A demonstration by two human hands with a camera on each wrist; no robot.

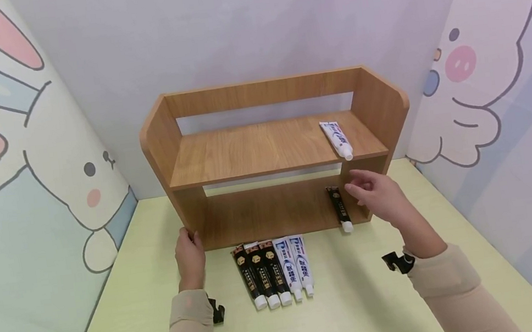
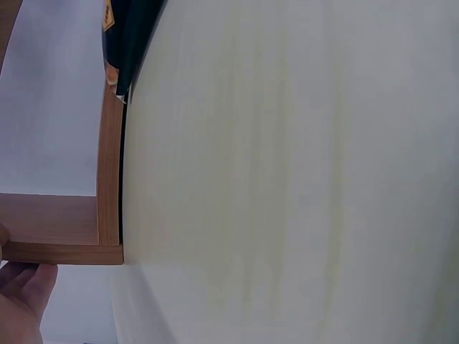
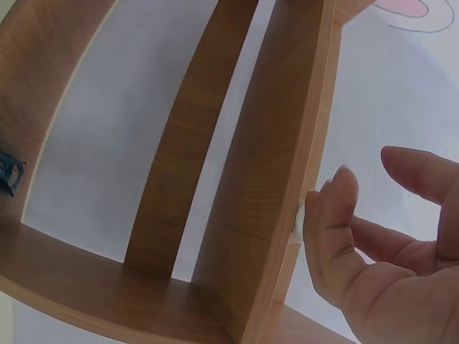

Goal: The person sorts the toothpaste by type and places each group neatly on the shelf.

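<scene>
My left hand [image 1: 190, 259] grips the lower front edge of the left side panel of a wooden two-tier shelf [image 1: 254, 148]; in the left wrist view its fingers [image 2: 36, 294] lie along the outside. My right hand [image 1: 378, 199] is in front of the shelf's right end, fingers loosely bent and holding nothing. A white toothpaste tube [image 1: 336, 138] lies on the upper board, its cap at the front edge; in the right wrist view the white cap [image 3: 298, 223] peeks out behind my fingers. A black toothpaste tube [image 1: 338, 206] lies on the lower board, cap toward me.
Before the shelf, three black toothpaste tubes [image 1: 261, 274] and two white toothpaste tubes [image 1: 295, 265] lie side by side on the pale yellow table [image 1: 343, 311], caps toward me. Walls with cartoon animals [image 1: 463, 64] stand behind and at both sides.
</scene>
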